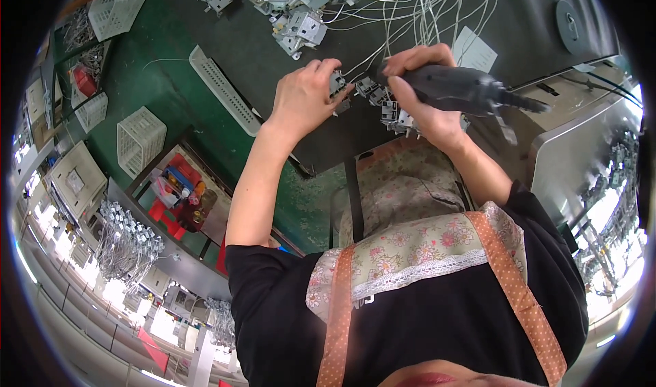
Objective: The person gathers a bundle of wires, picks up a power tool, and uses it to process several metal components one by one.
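My left hand [306, 94] is closed around a small metal assembly [337, 82] with a white wire running from it, above the dark worktable. To its right, my right hand [430, 100] grips a dark power screwdriver [454, 85], its cord end pointing right and its tip toward the left hand. The screwdriver's tip is partly hidden by my fingers, so I cannot tell if it touches the assembly. Several more metal assemblies [391, 113] lie at the table's near edge, beneath and between my hands.
A pile of metal assemblies [301, 28] lies at the far side of the table, with white wires [437, 7] spread to the right. A paper sheet [476, 50] and a dark round disc [568, 23] lie on the right. A white perforated tray [222, 89] borders the left edge.
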Motion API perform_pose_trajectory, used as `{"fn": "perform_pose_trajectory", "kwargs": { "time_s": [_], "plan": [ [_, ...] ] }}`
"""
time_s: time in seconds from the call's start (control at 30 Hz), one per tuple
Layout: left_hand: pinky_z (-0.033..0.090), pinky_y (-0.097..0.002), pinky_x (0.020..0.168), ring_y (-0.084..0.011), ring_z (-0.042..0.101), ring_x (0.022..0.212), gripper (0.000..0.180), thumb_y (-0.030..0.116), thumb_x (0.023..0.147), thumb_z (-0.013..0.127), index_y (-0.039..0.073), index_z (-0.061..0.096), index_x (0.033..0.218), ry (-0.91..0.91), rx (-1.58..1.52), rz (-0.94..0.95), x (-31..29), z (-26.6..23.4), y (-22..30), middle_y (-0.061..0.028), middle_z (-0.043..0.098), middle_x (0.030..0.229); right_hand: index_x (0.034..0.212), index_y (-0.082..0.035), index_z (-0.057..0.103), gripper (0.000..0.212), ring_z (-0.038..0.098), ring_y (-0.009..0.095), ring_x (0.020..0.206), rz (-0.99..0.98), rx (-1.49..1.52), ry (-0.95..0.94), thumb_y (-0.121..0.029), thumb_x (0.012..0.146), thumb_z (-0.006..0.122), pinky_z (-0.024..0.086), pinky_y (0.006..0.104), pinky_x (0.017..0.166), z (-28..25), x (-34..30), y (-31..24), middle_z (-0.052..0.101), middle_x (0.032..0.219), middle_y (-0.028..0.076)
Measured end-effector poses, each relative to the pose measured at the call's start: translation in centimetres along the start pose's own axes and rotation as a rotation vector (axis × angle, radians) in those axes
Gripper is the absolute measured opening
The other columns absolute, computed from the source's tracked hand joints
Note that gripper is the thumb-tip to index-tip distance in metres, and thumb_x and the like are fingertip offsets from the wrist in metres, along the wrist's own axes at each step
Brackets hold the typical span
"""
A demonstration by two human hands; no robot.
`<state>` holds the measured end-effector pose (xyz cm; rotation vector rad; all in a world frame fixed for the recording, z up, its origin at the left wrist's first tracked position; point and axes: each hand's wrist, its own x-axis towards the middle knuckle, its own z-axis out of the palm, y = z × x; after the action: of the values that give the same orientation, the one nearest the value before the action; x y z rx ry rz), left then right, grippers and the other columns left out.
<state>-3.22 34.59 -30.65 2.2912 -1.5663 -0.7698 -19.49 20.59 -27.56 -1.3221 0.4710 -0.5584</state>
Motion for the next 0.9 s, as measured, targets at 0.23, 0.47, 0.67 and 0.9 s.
{"fn": "perform_pose_trajectory", "kwargs": {
  "time_s": [0.23,0.47,0.67,0.9],
  "plan": [
    [0.053,-0.042,0.071,-0.0305,0.067,0.079,0.031,0.024,0.078,0.071,0.007,0.063,0.102,-0.002,-0.102,-0.075,-0.2,0.7,0.4,-0.011,0.068,0.086,0.102,-0.007,0.04,0.028,0.056,0.023,0.089,-0.16,0.101,-0.136,0.004,0.084,0.058,0.043,0.0473,0.097,0.7,0.0,-2.5,0.056,0.092,0.012],
    [0.053,-0.0425,0.069,-0.0308,0.067,0.078,0.028,0.024,0.078,0.07,0.006,0.064,0.099,-0.03,-0.128,-0.095,0.1,0.5,1.1,-0.0101,0.068,0.082,0.103,-0.007,0.039,0.029,0.056,0.022,0.089,-0.144,0.092,-0.113,0.004,0.084,0.058,0.042,0.0474,0.098,1.0,0.1,-1.7,0.056,0.092,0.011],
    [0.053,-0.0434,0.068,-0.0319,0.067,0.075,0.025,0.024,0.078,0.069,0.005,0.064,0.095,-0.045,-0.148,-0.115,0.3,0.1,1.2,-0.0109,0.067,0.077,0.102,-0.007,0.039,0.028,0.056,0.022,0.089,-0.155,0.109,-0.115,0.004,0.084,0.058,0.042,0.0476,0.098,1.2,0.3,-2.6,0.056,0.091,0.012],
    [0.052,-0.0437,0.067,-0.0331,0.066,0.074,0.025,0.024,0.078,0.067,0.004,0.064,0.092,-0.071,-0.165,-0.126,0.6,0.0,1.1,-0.0122,0.067,0.076,0.1,-0.007,0.04,0.027,0.056,0.022,0.088,-0.113,0.065,-0.15,0.004,0.083,0.059,0.042,0.0467,0.098,1.1,0.2,-2.9,0.056,0.09,0.011]
  ]
}}
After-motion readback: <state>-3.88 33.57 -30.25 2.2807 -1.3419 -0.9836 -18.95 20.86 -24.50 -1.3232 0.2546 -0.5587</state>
